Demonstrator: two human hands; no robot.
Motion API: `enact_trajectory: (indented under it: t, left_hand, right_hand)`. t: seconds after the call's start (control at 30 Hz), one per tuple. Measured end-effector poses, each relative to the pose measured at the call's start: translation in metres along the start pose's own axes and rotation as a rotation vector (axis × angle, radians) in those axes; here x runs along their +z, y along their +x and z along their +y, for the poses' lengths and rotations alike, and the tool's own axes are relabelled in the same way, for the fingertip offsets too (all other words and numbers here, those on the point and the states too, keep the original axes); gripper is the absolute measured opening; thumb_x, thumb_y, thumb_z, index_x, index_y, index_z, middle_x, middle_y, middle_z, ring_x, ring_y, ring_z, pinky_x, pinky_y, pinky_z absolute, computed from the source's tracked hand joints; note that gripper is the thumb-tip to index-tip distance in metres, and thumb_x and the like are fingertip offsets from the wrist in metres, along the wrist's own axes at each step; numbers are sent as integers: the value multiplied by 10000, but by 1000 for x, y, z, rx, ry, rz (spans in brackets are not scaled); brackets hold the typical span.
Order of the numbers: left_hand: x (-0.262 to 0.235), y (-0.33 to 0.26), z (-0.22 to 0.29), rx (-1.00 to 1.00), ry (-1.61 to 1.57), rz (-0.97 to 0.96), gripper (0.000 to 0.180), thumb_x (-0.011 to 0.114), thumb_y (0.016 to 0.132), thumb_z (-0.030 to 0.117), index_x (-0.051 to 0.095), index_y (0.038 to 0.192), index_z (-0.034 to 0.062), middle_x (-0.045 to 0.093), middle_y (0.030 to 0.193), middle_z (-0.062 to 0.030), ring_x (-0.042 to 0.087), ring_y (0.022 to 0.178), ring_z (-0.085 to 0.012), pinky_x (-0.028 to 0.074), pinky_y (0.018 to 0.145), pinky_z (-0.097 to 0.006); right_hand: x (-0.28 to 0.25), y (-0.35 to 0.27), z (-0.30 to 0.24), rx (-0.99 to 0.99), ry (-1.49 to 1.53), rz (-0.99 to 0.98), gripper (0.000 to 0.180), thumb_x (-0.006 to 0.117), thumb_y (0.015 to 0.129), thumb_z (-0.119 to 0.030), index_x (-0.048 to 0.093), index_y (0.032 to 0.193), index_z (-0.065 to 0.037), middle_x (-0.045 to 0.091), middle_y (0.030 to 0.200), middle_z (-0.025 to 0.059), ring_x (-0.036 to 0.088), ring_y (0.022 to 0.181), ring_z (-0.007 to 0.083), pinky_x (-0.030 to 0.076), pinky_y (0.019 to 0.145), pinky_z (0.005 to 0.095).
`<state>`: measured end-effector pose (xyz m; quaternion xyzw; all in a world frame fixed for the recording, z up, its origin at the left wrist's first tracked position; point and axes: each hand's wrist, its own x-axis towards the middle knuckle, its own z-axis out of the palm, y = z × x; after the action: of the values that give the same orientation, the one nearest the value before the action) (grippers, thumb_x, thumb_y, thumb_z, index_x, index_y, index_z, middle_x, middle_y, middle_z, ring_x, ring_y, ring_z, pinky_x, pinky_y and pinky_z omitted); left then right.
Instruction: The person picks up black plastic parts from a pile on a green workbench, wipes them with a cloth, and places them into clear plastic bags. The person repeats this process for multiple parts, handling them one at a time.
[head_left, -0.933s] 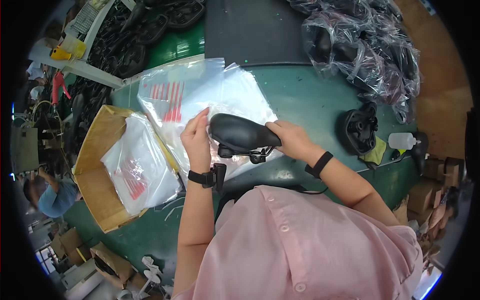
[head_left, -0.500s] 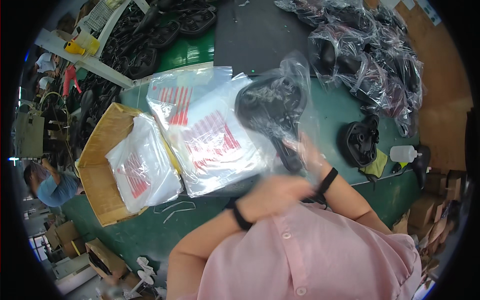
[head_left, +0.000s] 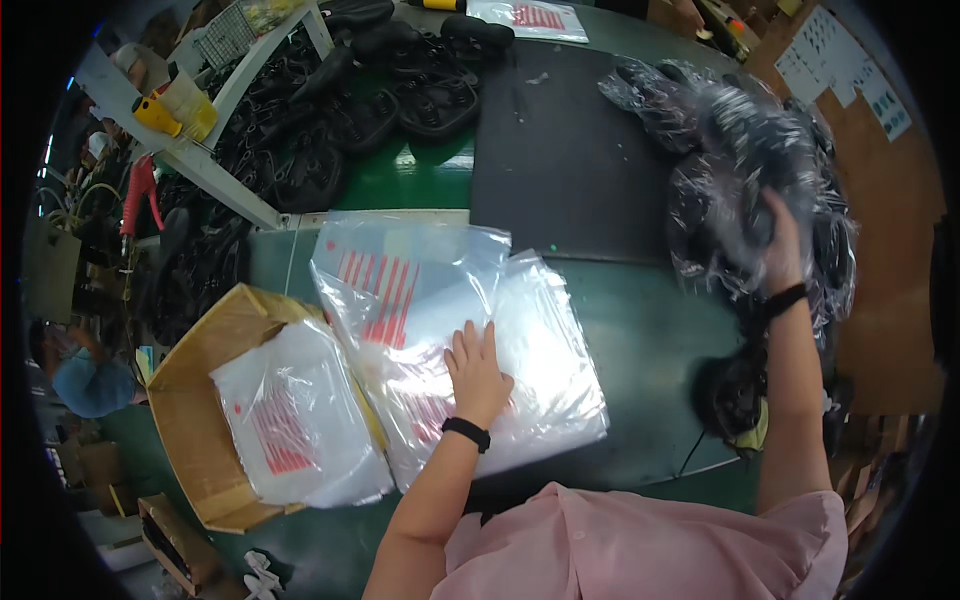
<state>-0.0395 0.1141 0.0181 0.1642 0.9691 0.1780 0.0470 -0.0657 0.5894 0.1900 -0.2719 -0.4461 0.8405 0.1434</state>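
Rests the left hand (head_left: 479, 380) with spread fingers on a stack of flat, clear plastic bags printed in red (head_left: 548, 355). Grips with the right hand (head_left: 782, 245), beyond and right of the stack, a black bicycle saddle wrapped in thin clear plastic (head_left: 752, 138). Appears glossy, crinkled and streaked by blur, against a heap of likewise wrapped black saddles (head_left: 702, 222).

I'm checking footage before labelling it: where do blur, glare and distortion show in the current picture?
Head view: motion blur streaks the bagged seat at the right hand; head view: white glare on the plastic bags around the left hand; head view: fisheye distortion, with a black rounded border.
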Motion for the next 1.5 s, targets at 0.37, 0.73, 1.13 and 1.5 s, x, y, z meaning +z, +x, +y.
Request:
enact_trajectory:
  t: [0.37,0.73,1.13,1.5]
  left_hand:
    - [-19,27,-38,-48,-345,63,464,531,745,-40,605,1184,95,569,1114,-112,525,1001,-311,440,862,-386]
    - [-20,2,-60,-9,-338,-74,568,606,731,62,533,1289,137,514,1191,-122,510,952,-317,450,822,-430]
    - [-14,-32,-68,-93,-629,-24,211,595,775,4,651,979,12,636,904,-138,606,820,-329,491,754,-381]
    - [32,-116,-16,-332,-870,-388,146,667,796,108,641,868,-16,593,657,-59,533,585,-119,437,545,-290]
  right_hand:
    - [326,173,253,402,-363,-335,598,522,950,-253,301,1316,166,404,1327,332,536,1133,420,496,946,465]
    - [380,253,342,146,-509,-115,375,533,891,-188,497,1085,131,616,878,253,644,574,331,525,453,344]
    - [172,99,170,206,-602,-176,298,554,874,-252,572,1061,-20,585,817,20,577,688,112,485,586,264]
    - [114,71,136,-501,-1847,-919,314,541,777,-91,607,1072,-8,671,961,153,646,905,287,502,806,356]
